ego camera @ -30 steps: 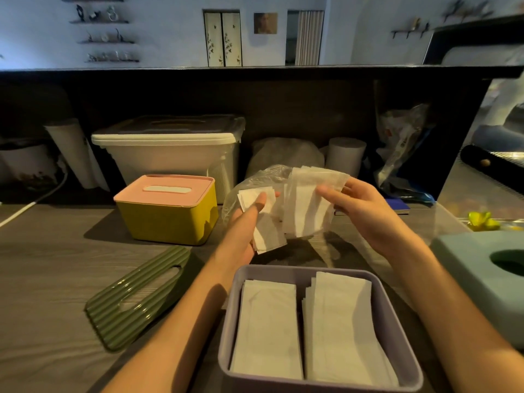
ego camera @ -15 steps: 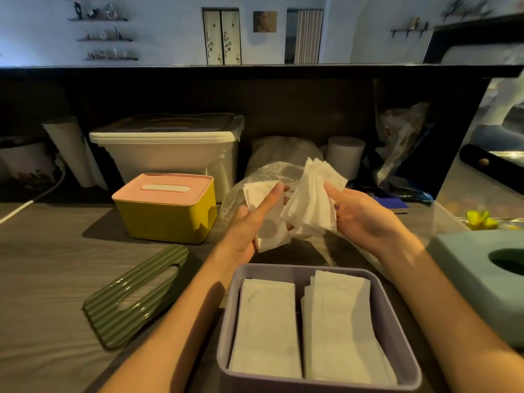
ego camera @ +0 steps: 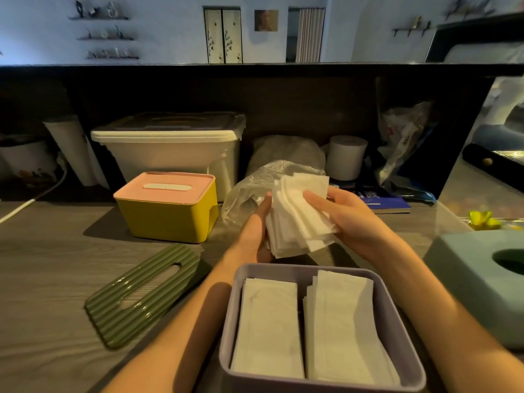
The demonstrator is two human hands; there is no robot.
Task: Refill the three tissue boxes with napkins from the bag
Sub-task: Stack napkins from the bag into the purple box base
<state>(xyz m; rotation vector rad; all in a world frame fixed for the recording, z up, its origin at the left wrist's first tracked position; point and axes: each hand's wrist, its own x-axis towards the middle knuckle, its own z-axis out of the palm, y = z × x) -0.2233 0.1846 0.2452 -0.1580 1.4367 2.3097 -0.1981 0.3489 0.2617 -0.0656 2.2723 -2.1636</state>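
Both hands hold one stack of white napkins [ego camera: 297,217] above the table, just behind the open purple tissue box [ego camera: 408,330]. My left hand [ego camera: 255,231] grips the stack's left edge with the thumb on top. My right hand [ego camera: 348,217] grips its right side. Two piles of napkins lie side by side inside the purple box. Its green ribbed lid [ego camera: 141,293] lies on the table to the left. A clear plastic bag [ego camera: 246,191] sits behind my hands. A yellow tissue box with a pink lid [ego camera: 167,208] stands at the back left. A teal tissue box [ego camera: 476,282] is at the right.
A large white storage bin [ego camera: 170,146] stands against the dark back panel. A white paper roll [ego camera: 344,157], a blue book [ego camera: 380,202] and crumpled bags [ego camera: 402,143] sit at the back right. A white cable [ego camera: 31,199] runs along the far left.
The two separate bunches of napkins, one in each hand, have been brought together into a single stack held between both hands.
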